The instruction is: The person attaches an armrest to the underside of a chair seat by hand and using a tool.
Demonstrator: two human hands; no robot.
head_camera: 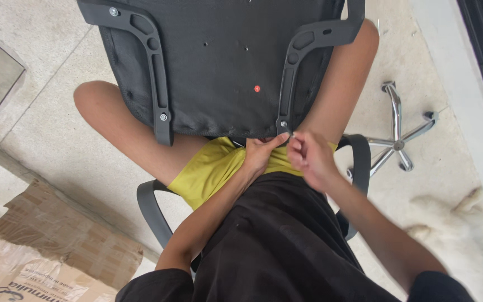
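Observation:
An upside-down black office chair seat rests on my knees, its fabric underside facing me. Two black plastic armrest brackets run down it, each fixed with silver screws. My left hand presses its fingertips against the lower end of the right bracket, by its screw. My right hand is just right of that spot, fingers pinched together on something small; I cannot tell what it is.
A chrome five-star chair base lies on the concrete floor to the right. A flattened cardboard box sits at the lower left. Black curved armrests show beside my thighs. A white furry animal lies at the right.

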